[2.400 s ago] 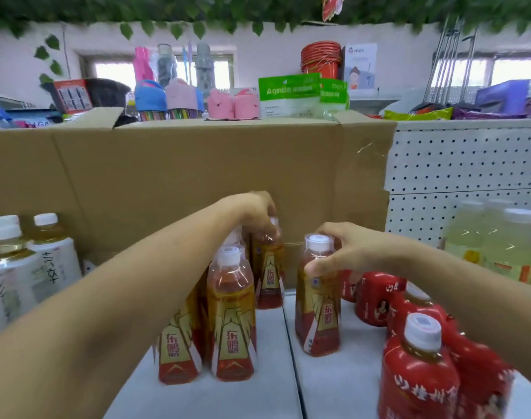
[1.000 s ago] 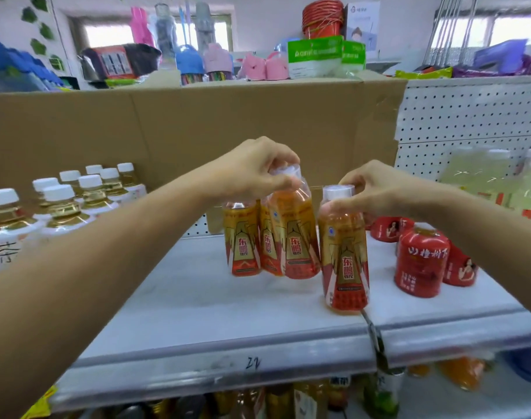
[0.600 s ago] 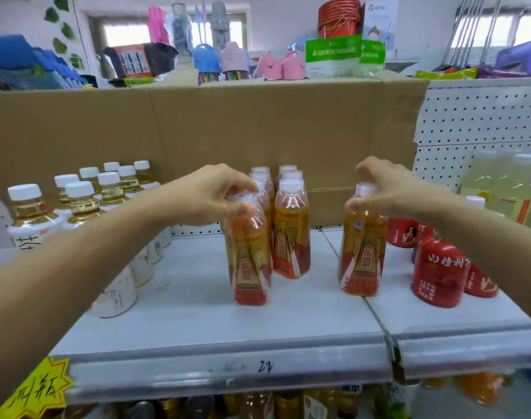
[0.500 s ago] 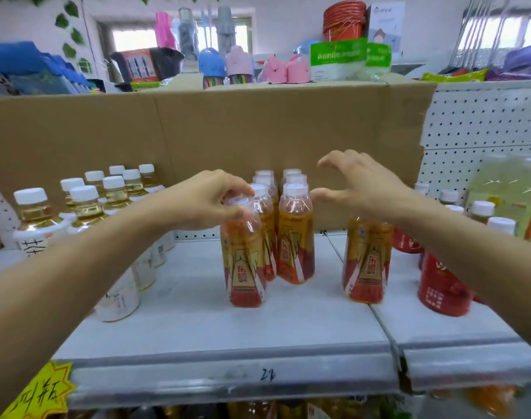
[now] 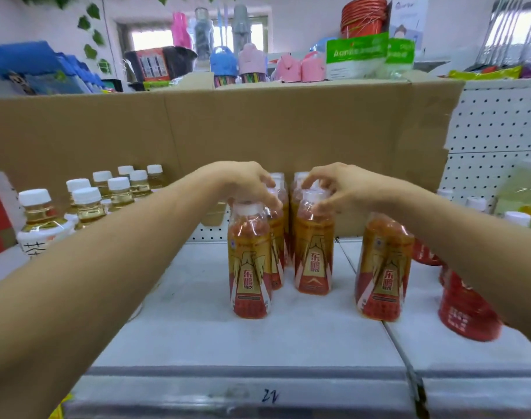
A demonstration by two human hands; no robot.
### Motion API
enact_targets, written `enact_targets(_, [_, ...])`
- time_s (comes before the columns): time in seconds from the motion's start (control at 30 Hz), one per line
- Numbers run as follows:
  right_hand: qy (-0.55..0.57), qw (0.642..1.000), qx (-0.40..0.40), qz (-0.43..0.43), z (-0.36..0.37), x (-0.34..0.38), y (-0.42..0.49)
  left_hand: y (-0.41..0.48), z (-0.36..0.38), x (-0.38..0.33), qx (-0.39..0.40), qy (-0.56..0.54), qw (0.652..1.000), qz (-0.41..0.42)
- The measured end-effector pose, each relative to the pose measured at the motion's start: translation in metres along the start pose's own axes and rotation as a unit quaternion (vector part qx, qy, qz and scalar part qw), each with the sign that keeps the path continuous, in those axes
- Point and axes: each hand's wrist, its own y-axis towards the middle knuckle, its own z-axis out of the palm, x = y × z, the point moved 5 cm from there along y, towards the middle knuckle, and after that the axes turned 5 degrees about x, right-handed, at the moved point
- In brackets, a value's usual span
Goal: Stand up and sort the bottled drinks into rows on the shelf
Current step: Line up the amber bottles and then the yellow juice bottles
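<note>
Several orange drink bottles with gold and red labels stand on the white shelf (image 5: 197, 328). My left hand (image 5: 243, 184) grips the cap of the front left bottle (image 5: 249, 267), which stands upright at the head of a row. My right hand (image 5: 333, 186) curls its fingers round the cap of the neighbouring bottle (image 5: 314, 252), with more of the same bottles behind both. A further orange bottle (image 5: 383, 273) stands alone to the right, under my right forearm and untouched.
Pale tea bottles with white caps (image 5: 86, 204) stand in rows at the left. Red bottles (image 5: 466, 306) crowd the right, with pale green bottles (image 5: 521, 192) behind. A cardboard sheet (image 5: 258, 128) backs the shelf. The shelf's front rail (image 5: 258, 397) runs across the bottom.
My right hand let go of the lone right bottle and moved left onto the cap of the second-row bottle. My left hand stays on the front left bottle.
</note>
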Motion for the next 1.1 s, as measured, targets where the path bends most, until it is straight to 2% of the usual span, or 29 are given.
enact_targets(0.13, [0.019, 1.000, 0.003, -0.019, 0.000, -0.002, 0.000, 0.011, -0.002, -0.005, -0.046, 0.029, 0.998, 0.010])
enact_targets(0.33, [-0.008, 1.000, -0.002, -0.029, 0.004, -0.004, 0.004, 0.021, 0.002, -0.003, -0.066, -0.003, 0.998, 0.013])
enact_targets(0.47, [-0.074, 0.997, -0.017, -0.026, 0.007, 0.001, 0.003, 0.019, 0.003, -0.005, -0.073, -0.007, 0.997, 0.025])
enact_targets(0.57, [-0.180, 0.981, -0.066, -0.023, 0.006, 0.005, -0.005, 0.014, 0.005, -0.002, -0.072, -0.015, 0.997, 0.035])
enact_targets(0.63, [-0.213, 0.967, -0.136, -0.036, 0.000, 0.002, -0.020, 0.001, 0.007, 0.004, -0.095, -0.086, 0.990, 0.061])
enact_targets(0.7, [-0.167, 0.955, -0.240, -0.044, -0.005, -0.008, -0.045, -0.021, 0.013, 0.014, -0.155, -0.193, 0.964, 0.094])
enact_targets(0.77, [0.000, 0.946, -0.322, -0.024, 0.000, -0.031, -0.075, -0.044, 0.034, 0.029, -0.211, -0.307, 0.921, 0.114])
enact_targets(0.83, [0.233, 0.923, -0.304, 0.044, 0.026, -0.062, -0.099, -0.058, 0.068, 0.047, -0.212, -0.390, 0.889, 0.110])
enact_targets(0.9, [0.370, 0.896, -0.221, 0.107, 0.063, -0.081, -0.109, -0.064, 0.109, 0.059, -0.156, -0.420, 0.890, 0.089])
enact_targets(0.97, [0.369, 0.905, -0.152, 0.144, 0.094, -0.088, -0.112, -0.065, 0.142, 0.065, -0.089, -0.401, 0.910, 0.060])
enact_targets(1.0, [0.349, 0.913, -0.142, 0.158, 0.104, -0.088, -0.112, -0.064, 0.152, 0.067, -0.076, -0.387, 0.918, 0.045])
enact_targets(1.1, [0.315, 0.927, -0.142, 0.148, 0.116, -0.082, -0.107, -0.060, 0.161, 0.066, -0.093, -0.379, 0.920, 0.026])
